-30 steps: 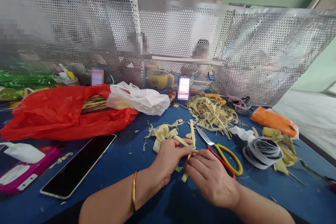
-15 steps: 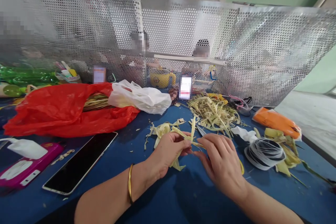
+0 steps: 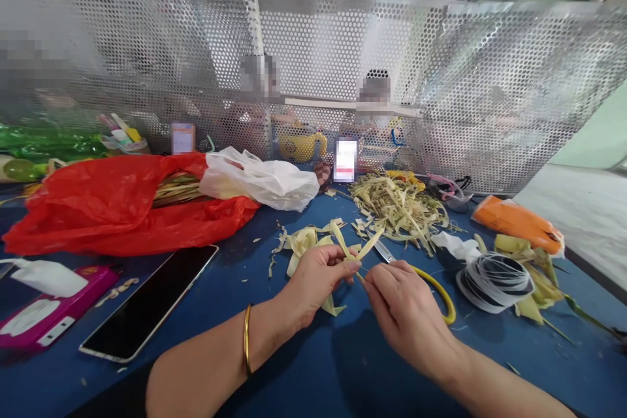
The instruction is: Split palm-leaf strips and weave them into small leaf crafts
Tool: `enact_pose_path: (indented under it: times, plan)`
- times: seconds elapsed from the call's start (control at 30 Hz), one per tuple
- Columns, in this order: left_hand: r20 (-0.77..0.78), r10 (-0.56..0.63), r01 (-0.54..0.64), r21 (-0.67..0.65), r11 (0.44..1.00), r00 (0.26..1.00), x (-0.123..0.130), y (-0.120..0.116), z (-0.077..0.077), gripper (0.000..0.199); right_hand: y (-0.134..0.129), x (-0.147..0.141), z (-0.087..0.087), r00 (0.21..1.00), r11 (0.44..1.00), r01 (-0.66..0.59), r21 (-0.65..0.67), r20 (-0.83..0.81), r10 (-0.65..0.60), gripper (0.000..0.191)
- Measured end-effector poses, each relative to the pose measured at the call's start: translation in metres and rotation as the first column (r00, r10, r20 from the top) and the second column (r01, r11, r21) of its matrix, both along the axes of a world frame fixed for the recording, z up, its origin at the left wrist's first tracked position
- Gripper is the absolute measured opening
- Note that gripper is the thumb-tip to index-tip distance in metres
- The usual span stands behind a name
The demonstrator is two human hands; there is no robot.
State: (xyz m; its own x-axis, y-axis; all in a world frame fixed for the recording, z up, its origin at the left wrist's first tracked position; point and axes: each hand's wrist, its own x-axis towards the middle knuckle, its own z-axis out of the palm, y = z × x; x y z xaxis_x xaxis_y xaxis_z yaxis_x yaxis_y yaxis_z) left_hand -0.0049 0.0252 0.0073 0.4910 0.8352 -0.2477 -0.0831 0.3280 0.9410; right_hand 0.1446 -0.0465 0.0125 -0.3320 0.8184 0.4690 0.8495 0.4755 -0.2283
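Pinching some pale husk strips [image 3: 368, 245] in the left hand's fingers [image 3: 339, 266], right fingers [image 3: 367, 282] gripping a thin strand end, scissors [image 3: 443, 294] right alongside.

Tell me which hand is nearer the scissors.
Right. The right hand lies partly over the scissors, hiding some of them; the left hand is off to their left.

Gold bangle [image 3: 247, 340] on L wrist; dark slv [image 3: 115, 393] nr L elbow; hands [image 3: 321, 281] bare.
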Motion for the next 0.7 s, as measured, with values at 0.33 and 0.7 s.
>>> enact_pose_path:
  times: [0.33, 0.7]
  plan:
    - [-0.033, 0.003, -0.003, 0.021, 1.0, 0.999, -0.001, 0.005, 0.0, 0.026, -0.007, -0.006, 0.004, 0.997, 0.998, -0.042, -0.052, -0.064, 0.039, 0.025]
    - [-0.1, -0.169, 0.171, 0.02, 0.985, 0.981, -0.009, 0.011, 0.004, 0.045, 0.024, 0.011, -0.011, 0.308, 0.808, -0.218, -0.547, -0.824, -0.475, 0.041]
